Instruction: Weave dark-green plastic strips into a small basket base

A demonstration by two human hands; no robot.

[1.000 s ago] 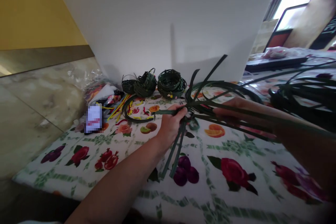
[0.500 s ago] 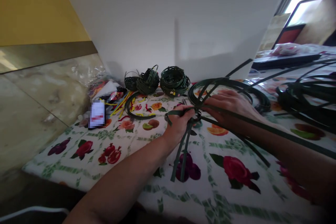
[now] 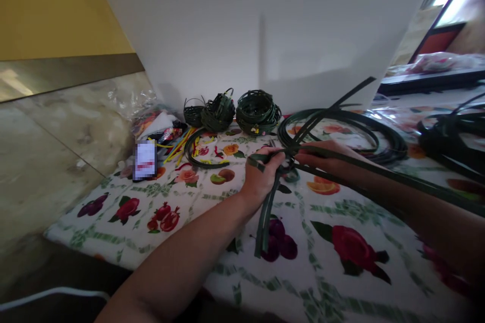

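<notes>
The left hand (image 3: 263,176) is pinching crossed dark green strips (image 3: 290,154) in closed fingers, while the right hand (image 3: 328,159) is gripping them, fingers close together. A fruit-print tablecloth (image 3: 197,197) is stretching toward its near edge.

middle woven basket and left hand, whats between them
In the head view, just fruit-print tablecloth, with a printed orange, lies between the woven basket and the left hand gripping flat green strips.

A home room, fruit-print tablecloth (image 3: 206,207)

The dark green strips (image 3: 352,95) are set against a white tablecloth (image 3: 197,186) printed with red roses, purple plums and oranges
</notes>
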